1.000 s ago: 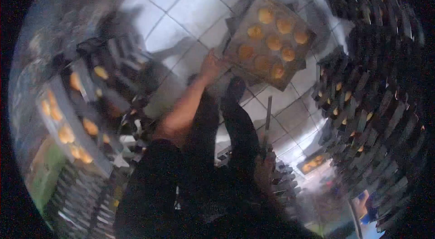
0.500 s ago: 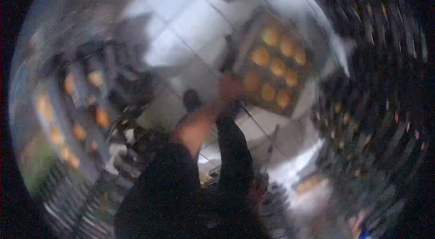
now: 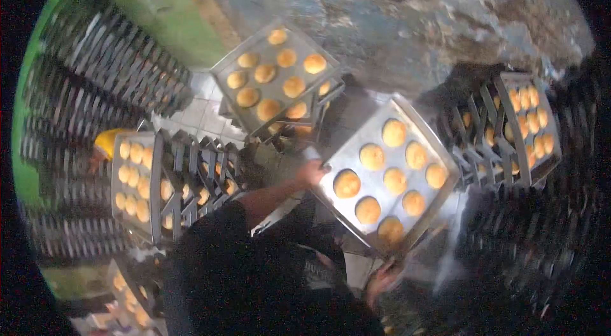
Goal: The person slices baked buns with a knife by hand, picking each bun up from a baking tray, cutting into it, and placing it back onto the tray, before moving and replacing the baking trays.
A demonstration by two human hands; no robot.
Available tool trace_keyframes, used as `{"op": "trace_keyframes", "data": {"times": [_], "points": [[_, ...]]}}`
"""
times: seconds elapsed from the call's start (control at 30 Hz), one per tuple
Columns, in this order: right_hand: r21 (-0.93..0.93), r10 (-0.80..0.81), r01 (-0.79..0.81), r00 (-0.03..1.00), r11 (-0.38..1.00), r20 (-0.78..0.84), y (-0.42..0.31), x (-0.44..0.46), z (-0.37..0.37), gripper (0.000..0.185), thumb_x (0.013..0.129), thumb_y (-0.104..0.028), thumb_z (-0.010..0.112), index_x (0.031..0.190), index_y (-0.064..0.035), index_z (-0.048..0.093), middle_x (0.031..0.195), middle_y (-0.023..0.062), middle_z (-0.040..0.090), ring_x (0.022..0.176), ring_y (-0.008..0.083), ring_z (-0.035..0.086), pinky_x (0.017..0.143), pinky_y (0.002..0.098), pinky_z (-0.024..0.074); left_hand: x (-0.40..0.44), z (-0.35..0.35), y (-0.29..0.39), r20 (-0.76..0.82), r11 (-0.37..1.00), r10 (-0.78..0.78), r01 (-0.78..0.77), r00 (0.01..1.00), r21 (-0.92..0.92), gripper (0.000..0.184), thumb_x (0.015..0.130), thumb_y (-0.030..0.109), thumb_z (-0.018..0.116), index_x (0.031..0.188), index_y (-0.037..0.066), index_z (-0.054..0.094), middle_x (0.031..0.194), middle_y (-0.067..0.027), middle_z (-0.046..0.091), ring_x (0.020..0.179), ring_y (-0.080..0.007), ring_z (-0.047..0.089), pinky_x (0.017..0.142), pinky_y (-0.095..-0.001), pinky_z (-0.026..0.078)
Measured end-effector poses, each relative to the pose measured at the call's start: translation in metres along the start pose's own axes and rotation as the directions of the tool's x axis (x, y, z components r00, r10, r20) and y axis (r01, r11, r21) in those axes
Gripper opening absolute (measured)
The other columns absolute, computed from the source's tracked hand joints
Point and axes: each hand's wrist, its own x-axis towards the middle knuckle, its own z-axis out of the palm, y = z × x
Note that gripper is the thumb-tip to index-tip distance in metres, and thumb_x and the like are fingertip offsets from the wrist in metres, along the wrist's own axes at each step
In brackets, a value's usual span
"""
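Observation:
A metal baking tray (image 3: pixel 344 216) with several round golden buns (image 3: pixel 394 181) on it is in front of me, tilted in the view. My left hand (image 3: pixel 312 172) is closed around its left edge, with a pale patch beside the fingers that I cannot make out. At the tray's near corner, my right hand (image 3: pixel 384 275) curls against the rim, its fingers partly blurred. Just beyond the left hand stands a stack of trays (image 3: pixel 219 72), the top one bearing more round buns (image 3: pixel 265 73).
Stacked trays of buns stand at left (image 3: pixel 156 202) and right (image 3: pixel 503 91). Tall dark racks (image 3: pixel 95 62) line both sides. A yellow patch (image 3: pixel 111 140), perhaps someone's clothing, shows behind the left stack. A stained grey surface (image 3: pixel 439 30) spans the far side over a tiled floor (image 3: pixel 207 113).
My view has swung round and become sharper. Earlier my blurred hands were close together by a tray of buns; now they are apart, at that tray's left edge and near corner.

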Motion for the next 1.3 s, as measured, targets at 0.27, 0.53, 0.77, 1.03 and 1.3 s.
{"op": "trace_keyframes", "data": {"times": [0.27,0.53,0.77,1.03,1.3], "points": [[0.495,0.006,-0.387,0.793,0.778,0.610,-0.093,0.165,0.054,0.072,0.101,-0.040,0.060,0.148,0.0080,0.035,0.133,0.0224,0.058,0.119,0.0260,0.056,0.099,0.0365,0.0460,-0.003,-0.197,0.011,-0.242,0.919,-0.358,0.296,0.902,-0.260,0.030,0.094,0.029,0.064,0.105,0.001,0.069,0.081,-0.0176,0.066,0.078,-0.0212,0.065,0.072,-0.0402,0.050],[0.422,-0.051,-0.265,0.794,0.867,0.605,-0.148,0.186,0.184,0.064,0.101,-0.024,0.062,0.152,0.0028,0.033,0.153,0.0199,0.040,0.135,0.0293,0.045,0.110,0.0395,0.0389,0.033,-0.273,-0.086,-0.113,0.789,-0.563,0.492,0.819,-0.368,0.042,0.094,0.032,0.059,0.121,0.000,0.064,0.099,-0.0187,0.070,0.092,-0.0252,0.069,0.082,-0.0393,0.053],[0.503,0.012,-0.314,0.857,0.806,0.515,-0.174,0.159,0.198,0.055,0.095,-0.026,0.070,0.138,0.0012,0.048,0.127,0.0124,0.058,0.111,0.0230,0.056,0.092,0.0392,0.0484,0.072,-0.318,-0.141,0.028,0.810,-0.549,0.540,0.836,-0.228,0.043,0.094,0.038,0.062,0.115,0.002,0.067,0.103,-0.0210,0.070,0.101,-0.0349,0.068,0.088,-0.0448,0.051],[0.356,-0.109,-0.070,0.882,0.932,0.459,-0.150,0.138,0.173,0.054,0.100,-0.024,0.062,0.147,-0.0059,0.044,0.140,0.0184,0.049,0.127,0.0311,0.048,0.100,0.0432,0.0447,0.192,-0.357,-0.237,-0.058,0.796,0.169,-0.102,0.984,0.597,0.058,0.080,0.016,0.073,0.134,0.013,0.050,0.143,-0.0164,0.047,0.136,-0.0394,0.043,0.105,-0.0459,0.048],[0.087,0.038,-0.097,0.855,0.991,0.517,-0.170,0.125,0.163,0.081,0.095,-0.047,0.065,0.153,0.0013,0.034,0.154,0.0214,0.035,0.141,0.0316,0.036,0.116,0.0452,0.0319,0.218,-0.339,-0.286,0.140,0.885,0.161,-0.205,0.977,0.418,0.056,0.076,0.017,0.078,0.126,0.009,0.053,0.135,-0.0189,0.050,0.125,-0.0401,0.052,0.093,-0.0487,0.053]]}}
